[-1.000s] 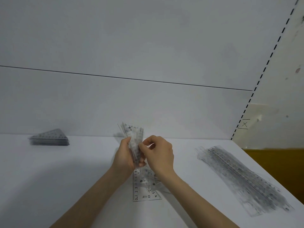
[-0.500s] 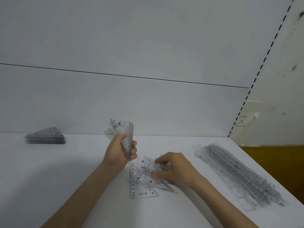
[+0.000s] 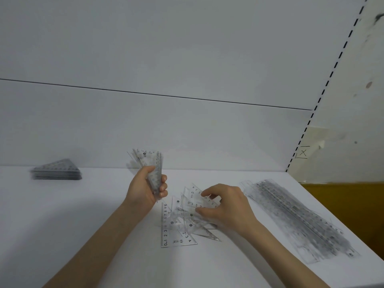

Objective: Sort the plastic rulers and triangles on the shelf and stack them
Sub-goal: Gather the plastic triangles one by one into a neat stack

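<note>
Room on shelf (image 3: 93, 204) btwn triangle stack (image 3: 57, 172), far L, and loose triangles (image 3: 178, 231), ruler pile (image 3: 299, 219) blocks R

The work surface is a white shelf (image 3: 83, 225) with a matte, flat top that fills the lower part of the view. Behind it stands a white back panel (image 3: 187, 48), divided into an upper and a lower section by a thin dark horizontal seam (image 3: 155, 94). At the right edge of the panel, a row of dark slots (image 3: 332, 72) runs diagonally from the top of the view down to the shelf's rear corner. Beyond the slots is an off-white wall (image 3: 353, 113) with several smudges and a hand-drawn box marked X (image 3: 303, 152). Below that wall, an ochre surface (image 3: 353, 204) borders the shelf's right edge. Lighting is even and diffuse, and shadows on the shelf are soft.
</note>
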The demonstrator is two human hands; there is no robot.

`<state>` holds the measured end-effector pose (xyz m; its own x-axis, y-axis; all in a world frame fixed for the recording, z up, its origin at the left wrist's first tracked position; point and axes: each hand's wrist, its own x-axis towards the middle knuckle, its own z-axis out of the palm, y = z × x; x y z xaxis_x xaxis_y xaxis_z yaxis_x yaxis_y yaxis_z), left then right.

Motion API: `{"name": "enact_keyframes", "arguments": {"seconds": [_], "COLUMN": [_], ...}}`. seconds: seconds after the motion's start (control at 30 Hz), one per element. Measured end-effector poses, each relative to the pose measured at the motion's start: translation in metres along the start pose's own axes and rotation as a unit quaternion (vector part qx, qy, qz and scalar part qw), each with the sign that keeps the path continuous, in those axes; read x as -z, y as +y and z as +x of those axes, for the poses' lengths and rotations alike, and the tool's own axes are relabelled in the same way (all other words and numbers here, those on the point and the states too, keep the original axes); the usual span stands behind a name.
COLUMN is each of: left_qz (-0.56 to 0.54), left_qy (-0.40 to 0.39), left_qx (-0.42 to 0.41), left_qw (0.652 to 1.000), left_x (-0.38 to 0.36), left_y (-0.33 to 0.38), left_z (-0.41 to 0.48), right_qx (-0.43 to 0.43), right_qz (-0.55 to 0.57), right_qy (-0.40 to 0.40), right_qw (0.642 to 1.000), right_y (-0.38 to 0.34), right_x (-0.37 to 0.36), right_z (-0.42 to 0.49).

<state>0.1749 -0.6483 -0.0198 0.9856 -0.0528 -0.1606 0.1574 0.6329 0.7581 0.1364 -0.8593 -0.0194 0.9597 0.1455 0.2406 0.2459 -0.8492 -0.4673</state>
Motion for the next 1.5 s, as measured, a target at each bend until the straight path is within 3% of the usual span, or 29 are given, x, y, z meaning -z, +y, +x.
{"name": "enact_keyframes", "arguments": {"seconds": [0.13,0.2,0.27,0.33,0.43,0.53,0.63,0.83,1.0,1.1,1.2,1.3,1.4,1.5], "left_qz": [0.003,0.001,0.001,0.003,0.019,0.042,0.050,0.058,0.076,0.076,0.072,0.082,0.098,0.095], "left_qy": [0.000,-0.002,-0.005,-0.011,-0.024,-0.036,-0.037,-0.063,-0.071,-0.070,-0.062,-0.068,-0.067,-0.047], "left_qx": [0.000,-0.001,-0.002,0.001,0.016,0.031,0.037,-0.007,0.016,0.022,0.030,0.032,-0.002,-0.014], "left_qw": [1.000,1.000,1.000,1.000,0.999,0.998,0.997,0.996,0.994,0.994,0.995,0.994,0.993,0.994], "left_x": [0.000,0.001,0.001,0.000,-0.004,-0.009,-0.010,-0.010,-0.011,-0.012,-0.010,-0.009,-0.008,-0.009], "left_y": [0.000,0.000,0.000,0.000,-0.003,-0.006,-0.007,-0.005,-0.005,-0.006,-0.006,-0.005,-0.007,-0.006], "left_z": [0.000,0.000,0.000,-0.001,-0.004,-0.007,-0.007,-0.009,-0.008,-0.008,-0.008,-0.010,-0.010,-0.011], "right_qx": [0.066,0.082,0.041,-0.030,-0.111,-0.130,-0.146,-0.106,-0.096,-0.066,-0.021,0.007,0.017,0.014], "right_qz": [0.063,0.159,0.327,0.481,0.562,0.586,0.535,0.533,0.504,0.443,0.319,0.216,0.174,0.222], "right_qy": [0.051,0.090,0.094,0.070,0.075,0.061,0.032,0.007,-0.004,0.002,0.020,0.031,0.022,0.013], "right_qw": [0.995,0.980,0.940,0.874,0.816,0.798,0.832,0.839,0.859,0.894,0.947,0.976,0.984,0.975], "right_y": [0.003,0.000,-0.011,-0.025,-0.046,-0.063,-0.071,-0.069,-0.068,-0.068,-0.068,-0.064,-0.062,-0.053], "right_x": [-0.004,-0.003,0.006,0.012,0.007,-0.003,-0.010,-0.016,-0.013,-0.012,-0.012,-0.016,-0.017,-0.007], "right_z": [0.000,0.000,0.001,0.007,0.020,0.029,0.036,0.048,0.058,0.062,0.068,0.073,0.075,0.073]}}
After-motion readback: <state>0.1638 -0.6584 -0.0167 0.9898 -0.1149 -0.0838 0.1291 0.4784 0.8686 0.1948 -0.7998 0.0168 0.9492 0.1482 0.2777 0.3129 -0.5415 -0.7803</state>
